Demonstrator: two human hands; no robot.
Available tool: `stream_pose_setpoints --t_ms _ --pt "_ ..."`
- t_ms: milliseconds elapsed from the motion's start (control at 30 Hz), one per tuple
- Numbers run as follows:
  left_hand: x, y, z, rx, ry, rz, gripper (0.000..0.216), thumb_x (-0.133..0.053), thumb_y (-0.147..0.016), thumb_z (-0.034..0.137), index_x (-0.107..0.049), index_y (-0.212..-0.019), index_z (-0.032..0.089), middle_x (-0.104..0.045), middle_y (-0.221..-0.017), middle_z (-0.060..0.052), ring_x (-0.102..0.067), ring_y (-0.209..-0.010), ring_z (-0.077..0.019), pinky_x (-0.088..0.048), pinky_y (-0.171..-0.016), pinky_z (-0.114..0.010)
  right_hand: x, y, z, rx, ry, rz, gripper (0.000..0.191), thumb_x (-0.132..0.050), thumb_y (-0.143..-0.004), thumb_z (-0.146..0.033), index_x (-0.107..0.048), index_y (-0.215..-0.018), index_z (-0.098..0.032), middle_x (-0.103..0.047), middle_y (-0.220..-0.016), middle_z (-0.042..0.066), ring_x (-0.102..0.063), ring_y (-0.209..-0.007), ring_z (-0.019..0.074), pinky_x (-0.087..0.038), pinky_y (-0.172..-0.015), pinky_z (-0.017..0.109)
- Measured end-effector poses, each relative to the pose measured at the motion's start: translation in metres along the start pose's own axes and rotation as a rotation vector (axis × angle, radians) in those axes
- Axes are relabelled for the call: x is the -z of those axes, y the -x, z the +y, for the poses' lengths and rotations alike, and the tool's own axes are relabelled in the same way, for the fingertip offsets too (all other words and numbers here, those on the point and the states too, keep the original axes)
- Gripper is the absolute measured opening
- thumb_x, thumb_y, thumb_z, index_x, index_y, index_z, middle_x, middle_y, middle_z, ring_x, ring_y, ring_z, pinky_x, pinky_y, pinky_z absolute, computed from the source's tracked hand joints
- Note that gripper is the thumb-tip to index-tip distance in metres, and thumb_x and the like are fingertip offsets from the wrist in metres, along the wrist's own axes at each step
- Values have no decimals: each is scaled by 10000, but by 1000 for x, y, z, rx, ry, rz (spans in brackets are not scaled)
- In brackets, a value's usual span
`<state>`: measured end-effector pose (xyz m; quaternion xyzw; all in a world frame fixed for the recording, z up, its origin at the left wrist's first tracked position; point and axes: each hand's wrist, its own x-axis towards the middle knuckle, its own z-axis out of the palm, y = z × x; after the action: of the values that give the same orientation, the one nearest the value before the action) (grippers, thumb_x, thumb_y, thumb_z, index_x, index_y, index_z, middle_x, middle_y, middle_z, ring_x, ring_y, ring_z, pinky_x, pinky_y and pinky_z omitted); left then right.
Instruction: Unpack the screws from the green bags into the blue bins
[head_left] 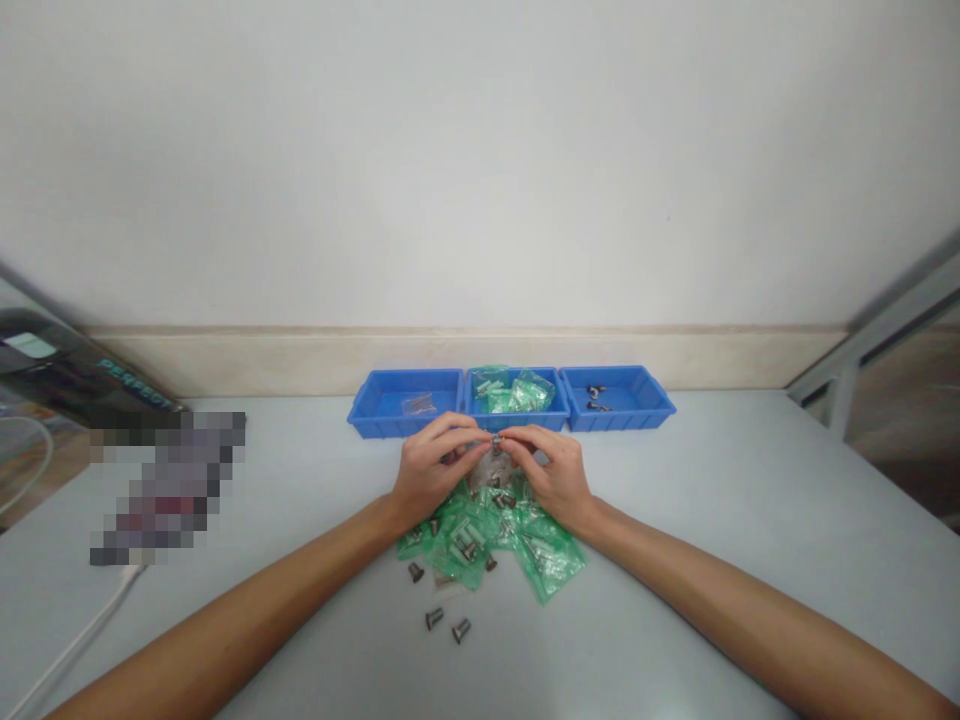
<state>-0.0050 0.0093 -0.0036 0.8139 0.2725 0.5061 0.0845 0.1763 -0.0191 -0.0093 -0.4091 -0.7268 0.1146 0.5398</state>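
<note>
My left hand [431, 465] and my right hand [551, 470] meet over the middle of the table, fingers pinched together on a small metal part [496, 439] held between them. A clear little bag [491, 465] hangs just below the fingers. Under both hands lies a pile of green plastic bags [487, 535] with metal screws inside. Three loose screws [439, 605] lie on the table in front of the pile.
Three blue trays stand in a row at the back: the left tray [375, 405] holds a clear bag, the middle tray [514, 415] green bags, the right tray [645, 405] a few screws. A blurred object [165, 485] and a white cable [75, 640] lie at left.
</note>
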Motion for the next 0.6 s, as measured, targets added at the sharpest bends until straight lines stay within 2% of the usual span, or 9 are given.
stream_pose_setpoints --t_ms 400,600 --pt "0 0 0 -10 26 -7 98 -646 -866 231 -706 -909 167 -653 -866 -37 -524 -555 -51 -452 -502 -161 0 0 1 -2 -4 -13 170 -580 -919 -285 -732 -916 -207 -755 -832 39 -700 -730 168 -551 -682 268" --pt "0 1 0 2 4 7 99 -639 -870 238 -708 -904 175 -658 -849 -30 -548 -574 -61 -464 -517 -167 1 0 0 -13 -8 -28 183 -578 -914 -300 -723 -960 -198 -742 -806 43 -660 -641 153 -541 -623 266"
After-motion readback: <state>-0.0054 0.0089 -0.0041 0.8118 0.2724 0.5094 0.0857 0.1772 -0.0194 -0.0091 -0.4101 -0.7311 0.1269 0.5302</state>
